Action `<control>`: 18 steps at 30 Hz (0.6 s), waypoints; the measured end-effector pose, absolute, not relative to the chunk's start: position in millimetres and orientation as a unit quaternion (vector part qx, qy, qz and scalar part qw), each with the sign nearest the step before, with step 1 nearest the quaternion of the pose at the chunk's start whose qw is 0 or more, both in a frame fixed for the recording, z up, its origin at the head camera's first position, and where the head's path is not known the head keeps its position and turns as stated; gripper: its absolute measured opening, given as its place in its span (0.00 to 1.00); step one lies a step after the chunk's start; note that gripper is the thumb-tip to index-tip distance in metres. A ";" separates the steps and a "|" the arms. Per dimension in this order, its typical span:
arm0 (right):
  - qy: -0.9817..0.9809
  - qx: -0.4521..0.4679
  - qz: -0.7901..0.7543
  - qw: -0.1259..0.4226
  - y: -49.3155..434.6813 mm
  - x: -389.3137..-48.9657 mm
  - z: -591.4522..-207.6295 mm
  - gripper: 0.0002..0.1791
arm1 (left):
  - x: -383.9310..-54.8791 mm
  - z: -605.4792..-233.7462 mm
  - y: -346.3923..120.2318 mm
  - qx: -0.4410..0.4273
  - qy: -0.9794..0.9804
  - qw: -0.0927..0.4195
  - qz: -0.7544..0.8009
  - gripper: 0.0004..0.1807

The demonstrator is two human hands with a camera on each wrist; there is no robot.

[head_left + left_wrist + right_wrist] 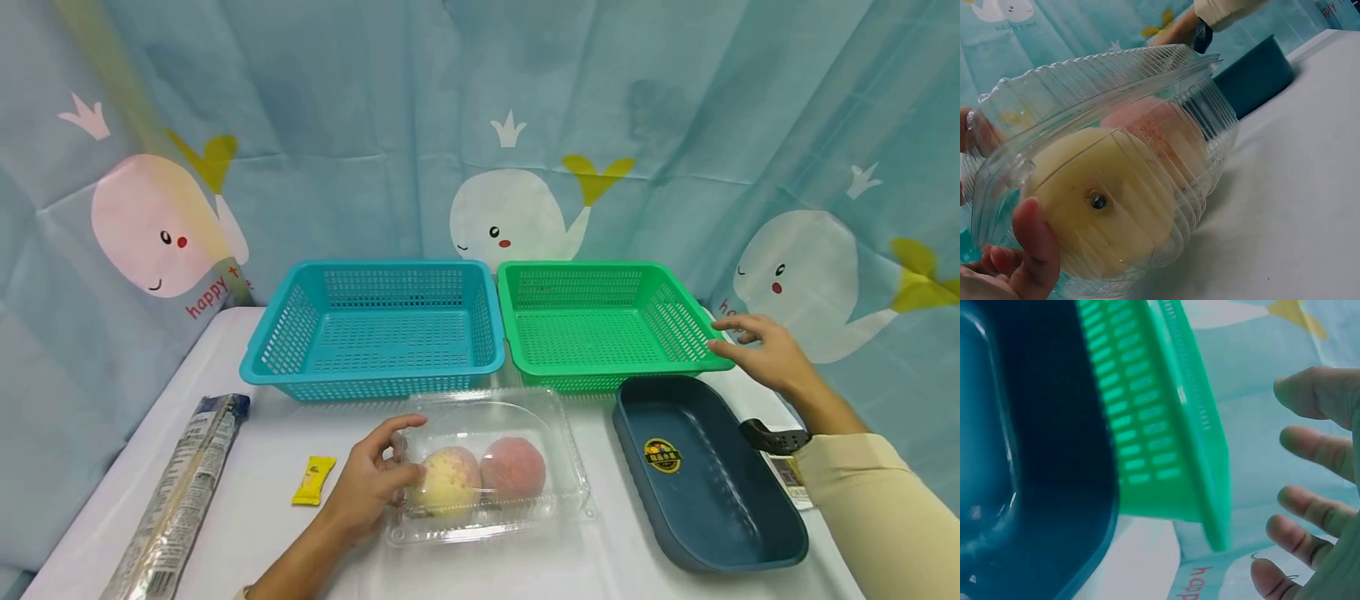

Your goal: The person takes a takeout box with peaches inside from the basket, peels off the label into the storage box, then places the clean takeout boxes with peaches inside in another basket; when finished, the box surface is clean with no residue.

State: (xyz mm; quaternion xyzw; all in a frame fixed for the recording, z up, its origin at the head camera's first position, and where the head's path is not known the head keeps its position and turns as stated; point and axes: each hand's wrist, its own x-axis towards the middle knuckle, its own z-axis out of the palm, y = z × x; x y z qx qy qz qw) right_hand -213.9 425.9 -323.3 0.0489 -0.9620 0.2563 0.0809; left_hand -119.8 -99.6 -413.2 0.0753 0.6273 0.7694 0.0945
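My left hand (375, 475) grips the left end of a clear plastic clamshell box (558, 454), thumb in front and fingers behind. Inside the box sit two round fruits, a yellow one (448, 479) with a dark stem dimple seen in the left wrist view, and a pinkish-red one (513, 468). The box appears tilted in the left wrist view; whether it rests on the table I cannot tell. My right hand (765, 354) holds nothing, its fingers spread apart beside the right rim of a green plastic basket (615, 367).
A blue basket (375, 387) stands left of the green one. At front right is a dark blue tub (720, 483) with a round sticker, partly covering a printed item (791, 477). A long silvery packet (183, 492) and a small yellow wrapper (314, 480) lie left. A whale-print curtain (390, 100) hangs behind.
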 end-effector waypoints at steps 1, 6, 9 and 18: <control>-0.963 0.049 0.252 0.078 426.7 -215.2 -324.8 0.29 | -119.0 -411.5 -100.0 0.079 0.624 0.090 0.772 0.34; -0.972 0.042 0.223 0.052 431.0 -221.4 -333.2 0.32 | -114.5 -400.5 -102.2 0.104 0.605 0.078 0.786 0.33; -0.976 0.035 0.211 0.027 433.9 -224.3 -337.7 0.35 | -113.0 -391.5 -103.3 0.114 0.593 0.082 0.793 0.33; -0.970 0.049 0.238 -0.025 439.3 -226.0 -345.3 0.36 | -119.7 -360.6 -101.9 0.129 0.584 0.097 0.796 0.33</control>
